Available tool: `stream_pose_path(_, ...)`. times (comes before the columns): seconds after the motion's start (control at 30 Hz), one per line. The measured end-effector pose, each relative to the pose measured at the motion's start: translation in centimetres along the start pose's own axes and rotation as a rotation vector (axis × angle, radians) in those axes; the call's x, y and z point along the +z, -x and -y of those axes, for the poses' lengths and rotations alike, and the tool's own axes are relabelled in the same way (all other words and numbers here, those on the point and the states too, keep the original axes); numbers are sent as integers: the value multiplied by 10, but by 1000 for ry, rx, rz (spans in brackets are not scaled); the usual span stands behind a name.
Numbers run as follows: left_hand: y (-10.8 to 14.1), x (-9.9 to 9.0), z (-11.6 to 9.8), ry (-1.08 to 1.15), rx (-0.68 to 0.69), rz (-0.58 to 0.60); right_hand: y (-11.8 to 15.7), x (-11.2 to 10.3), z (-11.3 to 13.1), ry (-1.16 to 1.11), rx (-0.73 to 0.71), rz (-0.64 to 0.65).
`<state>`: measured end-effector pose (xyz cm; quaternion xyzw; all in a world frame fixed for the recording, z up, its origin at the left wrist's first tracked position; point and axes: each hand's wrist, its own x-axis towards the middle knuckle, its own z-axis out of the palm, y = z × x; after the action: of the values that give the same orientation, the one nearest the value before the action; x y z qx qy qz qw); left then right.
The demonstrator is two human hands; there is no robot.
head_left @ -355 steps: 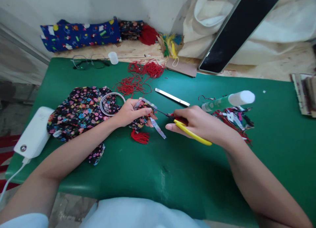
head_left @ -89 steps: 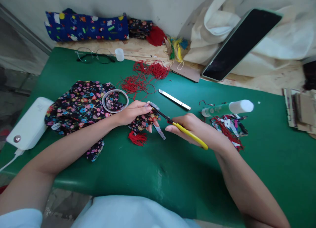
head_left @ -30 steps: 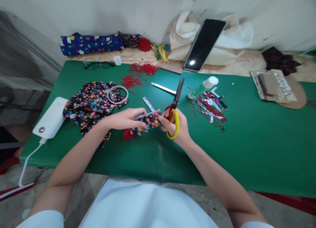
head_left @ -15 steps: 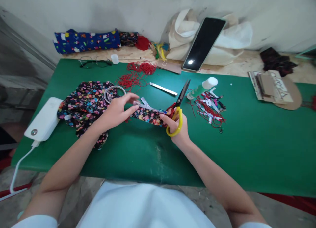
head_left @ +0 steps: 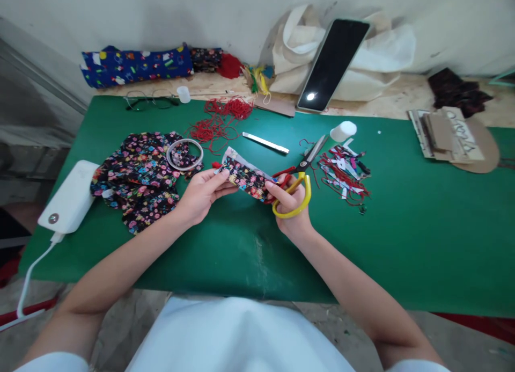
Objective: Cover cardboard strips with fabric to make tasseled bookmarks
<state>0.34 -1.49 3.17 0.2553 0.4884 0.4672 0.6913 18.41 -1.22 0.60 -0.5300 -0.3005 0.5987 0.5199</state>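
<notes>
A small black floral fabric strip (head_left: 248, 180) with a pale edge is stretched between both hands above the table. My left hand (head_left: 204, 194) is closed, pinching the strip's left end with the thumb on top. At the other end, my right hand (head_left: 295, 206) grips the strip between thumb and fingers. The same hand carries scissors (head_left: 308, 194) with yellow and red handles, blades pointing away to the upper right. Something small and red pokes out by my left fingertips. Left of that hand, a roll of tape (head_left: 168, 156) rests on a crumpled floral cloth (head_left: 140, 168).
A white power bank (head_left: 70, 195) with a cable lies left. Red cords (head_left: 219, 122), a slim cutter (head_left: 265, 143), a white-capped tube (head_left: 343, 131) and scraps (head_left: 344, 170) lie beyond my hands. A phone (head_left: 333, 66) leans on a cloth bag; cardboard pieces (head_left: 442, 138) sit right.
My left hand has lowered and closed on the strip's left end, which now shows its floral side more fully. The scissors have swung slightly right and lower, across the capped tube.
</notes>
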Motion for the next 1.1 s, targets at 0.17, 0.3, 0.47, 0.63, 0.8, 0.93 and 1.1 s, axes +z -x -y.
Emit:
stream_pose_path(0.17,1,2,6,160,29,-83,-1,-3,-8,58,-84,37)
stream_pose_path(0.3,0,0,10,172,59,-143,-1,-7,-13,93,-121,93)
stream_pose_path(0.47,0,1,11,213,70,-125,2,-7,-14,57,-91,181)
stream_pose_path(0.63,10,11,25,155,78,86,7,-3,-13,86,-86,242)
stream_pose_path(0.8,14,14,30,43,44,85,14,-3,-8,238,-148,317)
stream_pose_path(0.93,10,8,18,140,17,-4,14,-7,-3,342,-238,328)
stream_pose_path(1.1,3,2,2,230,30,-109,14,-11,5,631,-356,338)
